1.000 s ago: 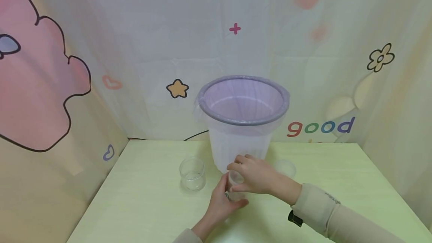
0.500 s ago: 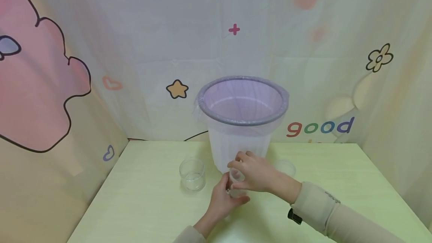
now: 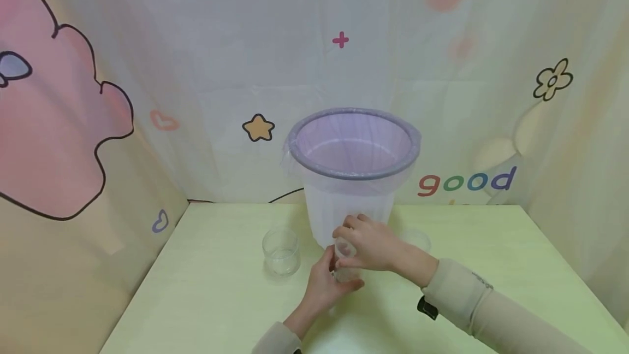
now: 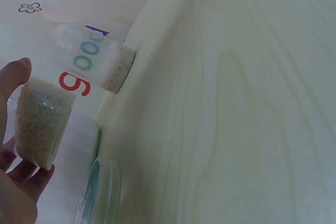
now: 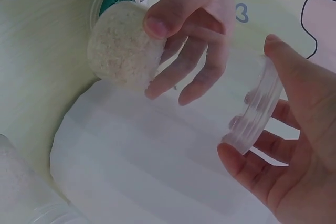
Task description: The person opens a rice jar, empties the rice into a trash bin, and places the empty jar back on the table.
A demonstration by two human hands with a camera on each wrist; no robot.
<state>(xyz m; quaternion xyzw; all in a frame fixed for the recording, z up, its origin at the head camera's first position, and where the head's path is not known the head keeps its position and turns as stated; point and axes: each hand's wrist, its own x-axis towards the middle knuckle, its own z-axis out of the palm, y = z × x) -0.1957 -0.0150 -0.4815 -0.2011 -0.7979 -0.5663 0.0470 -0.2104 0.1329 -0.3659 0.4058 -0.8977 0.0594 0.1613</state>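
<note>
Both hands are on a clear jar (image 3: 346, 274) in front of the bin, its base part filled with pale grains that look like rice. My left hand (image 3: 325, 287) grips the jar's lower part; in the left wrist view the grain-filled jar (image 4: 42, 124) sits between its thumb and fingers. At the other end, my right hand (image 3: 368, 243) holds the jar's clear ridged top (image 5: 257, 108) between thumb and spread fingertips. Whether that top is a lid or the jar's neck, I cannot tell. The right hand covers part of the jar in the head view.
A bin (image 3: 351, 195) with a clear liner over its grey rim stands behind the hands. Another clear jar (image 3: 281, 253) stands left; a third clear jar (image 3: 416, 240), with grains in its base, is right. A round clear piece with a teal label (image 4: 97, 192) rests near the bin.
Both hands, with the jar between them, have shifted slightly upward in the head view. Each hand keeps its hold. The bin and the other jars stay where they were.
</note>
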